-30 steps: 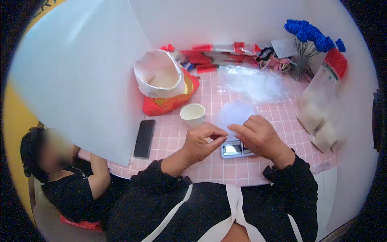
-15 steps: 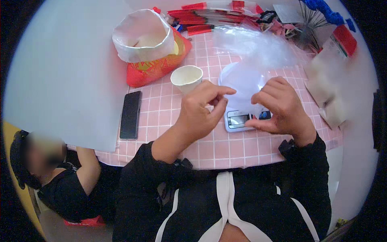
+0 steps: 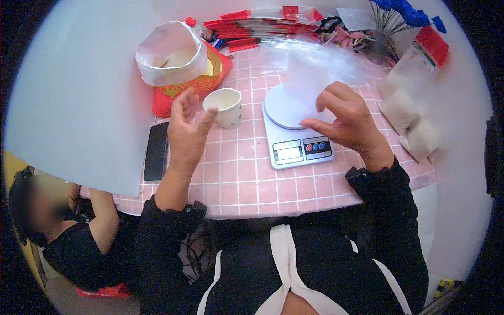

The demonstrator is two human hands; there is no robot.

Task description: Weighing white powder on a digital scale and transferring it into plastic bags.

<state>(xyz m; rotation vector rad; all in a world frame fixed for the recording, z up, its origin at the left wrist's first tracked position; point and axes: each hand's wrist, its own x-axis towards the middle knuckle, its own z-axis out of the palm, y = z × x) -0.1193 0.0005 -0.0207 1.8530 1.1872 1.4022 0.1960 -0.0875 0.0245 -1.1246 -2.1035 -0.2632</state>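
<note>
My left hand (image 3: 188, 128) is open, thumb and fingers apart, just left of a white paper cup (image 3: 227, 113) standing on the table. A white kitchen scale (image 3: 269, 137) with a round platform lies in front of me, its small display and buttons facing me. Over the platform rises a thin, see-through plastic bag (image 3: 307, 79), blurred and hard to outline. My right hand (image 3: 344, 118) is curled at the bag's right side, thumb over the platform's edge, and seems to hold the film. What the bag contains cannot be made out.
Behind the cup stands an opened red sack (image 3: 215, 65) with its white mouth rolled back. A black phone (image 3: 156, 152) lies at the left. More clear bags (image 3: 346, 65), red-ended packets (image 3: 262, 26) and filled pale packs (image 3: 404, 110) line the back and right. A person (image 3: 79, 247) sits at lower left.
My left hand has moved left from beside the bag to the cup and has opened. My right hand stays by the bag. The whole view has shifted slightly, showing more of the scale.
</note>
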